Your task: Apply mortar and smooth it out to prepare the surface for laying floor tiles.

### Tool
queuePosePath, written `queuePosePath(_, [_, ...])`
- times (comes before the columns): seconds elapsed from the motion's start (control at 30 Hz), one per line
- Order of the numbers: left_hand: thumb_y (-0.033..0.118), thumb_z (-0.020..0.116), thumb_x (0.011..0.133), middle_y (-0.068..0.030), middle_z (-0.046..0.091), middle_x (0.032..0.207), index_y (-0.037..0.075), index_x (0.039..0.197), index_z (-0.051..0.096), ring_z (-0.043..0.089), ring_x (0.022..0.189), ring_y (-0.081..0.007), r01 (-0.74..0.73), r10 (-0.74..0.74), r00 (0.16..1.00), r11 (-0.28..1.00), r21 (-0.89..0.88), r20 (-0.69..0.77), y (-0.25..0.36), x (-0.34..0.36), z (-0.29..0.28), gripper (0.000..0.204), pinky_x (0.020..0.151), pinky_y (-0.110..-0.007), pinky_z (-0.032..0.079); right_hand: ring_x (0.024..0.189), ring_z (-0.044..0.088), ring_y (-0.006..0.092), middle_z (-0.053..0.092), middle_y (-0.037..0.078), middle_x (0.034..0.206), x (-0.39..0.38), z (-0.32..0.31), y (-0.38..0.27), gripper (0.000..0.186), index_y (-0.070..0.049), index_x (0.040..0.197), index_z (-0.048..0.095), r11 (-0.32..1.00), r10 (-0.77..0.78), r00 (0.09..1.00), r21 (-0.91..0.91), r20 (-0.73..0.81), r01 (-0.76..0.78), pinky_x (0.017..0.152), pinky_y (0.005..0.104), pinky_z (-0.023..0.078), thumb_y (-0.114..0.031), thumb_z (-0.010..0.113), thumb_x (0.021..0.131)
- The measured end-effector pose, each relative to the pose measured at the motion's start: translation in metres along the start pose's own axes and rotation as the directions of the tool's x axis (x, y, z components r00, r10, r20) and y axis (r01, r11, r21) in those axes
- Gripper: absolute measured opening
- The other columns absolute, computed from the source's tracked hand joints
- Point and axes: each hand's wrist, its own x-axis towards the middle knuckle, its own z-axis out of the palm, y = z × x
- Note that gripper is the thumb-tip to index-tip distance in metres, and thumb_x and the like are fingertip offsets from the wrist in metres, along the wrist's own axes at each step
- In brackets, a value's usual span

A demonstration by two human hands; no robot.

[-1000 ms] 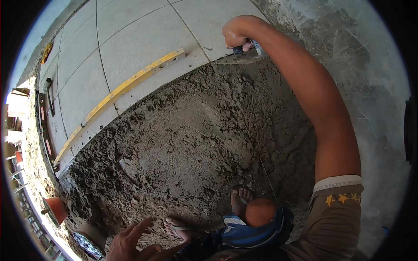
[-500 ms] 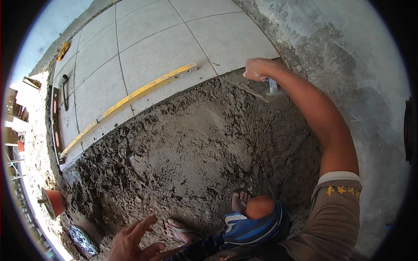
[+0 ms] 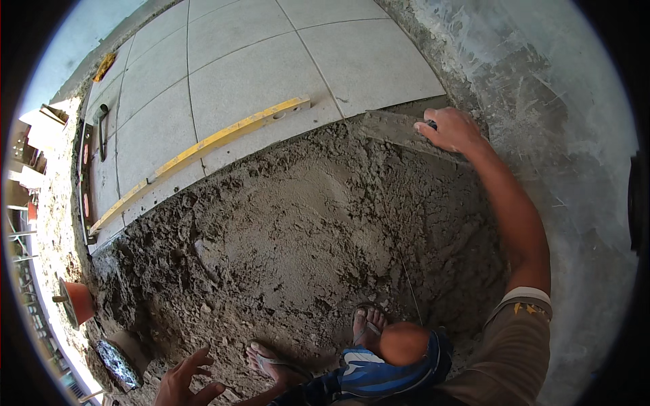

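The right hand, curled round the trowel, has slid rightward along the tiles, apparently levelling mortar beside them; the left hand, fingers spread, hovers well apart from them.

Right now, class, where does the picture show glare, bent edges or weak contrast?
Head view: sunlit ground strip at left looks washed out; head view: the yellow bar bows under fisheye distortion; head view: the trowel contrasts weakly with gray mortar.
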Motion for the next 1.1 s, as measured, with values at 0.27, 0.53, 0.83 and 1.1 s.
queuePosePath(0.27, [0.013, 0.075, 0.091, -0.0127, 0.066, 0.133, 0.011, 0.155, 0.047, 0.067, 0.111, -0.0274, -0.015, 0.013, 1.0, 0.995, -0.094, -0.018, 0.009, 0.008, 0.005, 0.069, 0.09, -0.042, 0.056, 0.114, 0.067, 0.0374, 0.072, 0.017, 0.12, 0.081, -0.028, -0.02, 0.048, -0.013, 0.12, 0.075, 0.954, -0.146, 0.986, -0.254, 0.077, 0.161, 0.096, 0.0491, 0.054, -0.046, 0.066, 0.086])
queuePosePath(0.53, [0.019, 0.073, 0.095, -0.0142, 0.062, 0.138, 0.014, 0.157, 0.043, 0.065, 0.115, -0.0274, 0.177, -0.175, 0.984, 0.979, -0.103, 0.025, -0.013, 0.016, 0.013, 0.069, 0.084, -0.04, 0.057, 0.094, 0.07, 0.0384, 0.074, 0.021, 0.1, 0.14, -0.011, -0.024, 0.039, -0.002, 0.095, 0.074, 0.938, -0.227, 0.958, -0.226, 0.173, 0.263, 0.079, 0.0509, 0.054, -0.037, 0.065, 0.08])
queuePosePath(0.83, [0.016, 0.069, 0.099, -0.0129, 0.063, 0.137, 0.015, 0.157, 0.044, 0.065, 0.112, -0.0218, 0.226, -0.253, 0.959, 0.955, -0.192, -0.129, 0.004, 0.001, 0.011, 0.064, 0.074, -0.032, 0.057, 0.082, 0.07, 0.0402, 0.072, 0.023, 0.087, 0.168, -0.039, 0.014, 0.038, 0.004, 0.086, 0.072, 0.911, -0.063, 0.963, -0.379, 0.262, 0.163, 0.072, 0.0515, 0.052, -0.033, 0.062, 0.079])
queuePosePath(1.1, [0.015, 0.065, 0.101, -0.0147, 0.065, 0.133, 0.012, 0.156, 0.044, 0.064, 0.113, -0.0237, 0.469, -0.491, 0.87, 0.855, -0.219, -0.052, -0.026, -0.03, 0.036, 0.059, 0.094, -0.037, 0.052, 0.083, 0.071, 0.0403, 0.072, 0.023, 0.088, 0.16, -0.046, 0.041, 0.04, 0.003, 0.088, 0.073, 0.891, -0.134, 0.976, -0.411, 0.171, 0.195, 0.073, 0.0517, 0.053, -0.036, 0.067, 0.08])
